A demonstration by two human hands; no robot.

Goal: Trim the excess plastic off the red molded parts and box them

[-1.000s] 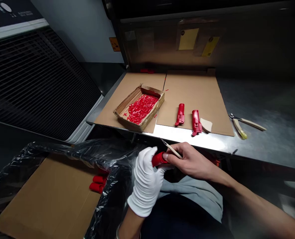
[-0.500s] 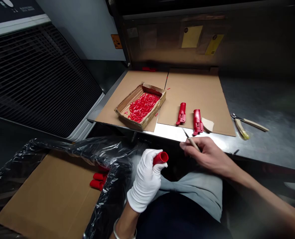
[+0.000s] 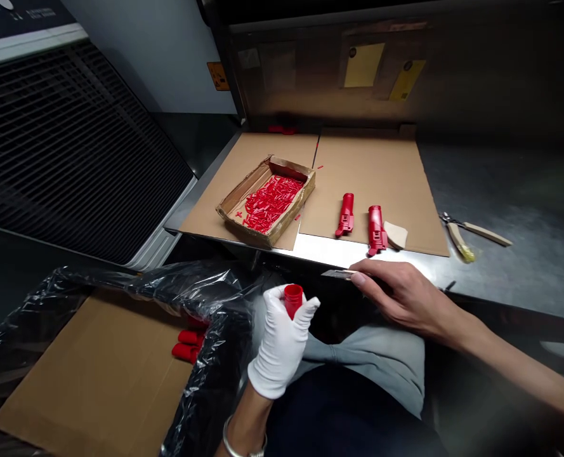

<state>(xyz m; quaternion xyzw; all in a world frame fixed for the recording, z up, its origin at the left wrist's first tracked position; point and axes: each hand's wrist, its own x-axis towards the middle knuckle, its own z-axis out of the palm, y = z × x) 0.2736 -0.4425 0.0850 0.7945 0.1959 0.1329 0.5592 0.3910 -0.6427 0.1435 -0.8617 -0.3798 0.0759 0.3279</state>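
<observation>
My left hand [image 3: 282, 339], in a white glove, is wrapped round a red plastic tube [image 3: 293, 299], its open round end facing up. Bare, my right hand [image 3: 396, 289] grips a knife [image 3: 339, 274] whose blade points left, a little above and right of the tube. Two red plastic parts [image 3: 345, 214] [image 3: 376, 230] lie on the cardboard sheet [image 3: 381, 165] beyond my right hand, the right one beside a pale flat piece [image 3: 396, 235]. A shallow cardboard box [image 3: 286, 231] holds many small red scraps.
Pliers [image 3: 486, 235] lie on the metal table [image 3: 514, 279] at the right. At lower left stands a carton lined with black plastic [image 3: 189, 393], with several red parts [image 3: 185, 352] at its right side. A slatted black panel [image 3: 72, 139] is at upper left.
My left hand has tipped the tube more upright and moved slightly left. My right hand has turned the knife, so its blade now points left across the space above the tube.
</observation>
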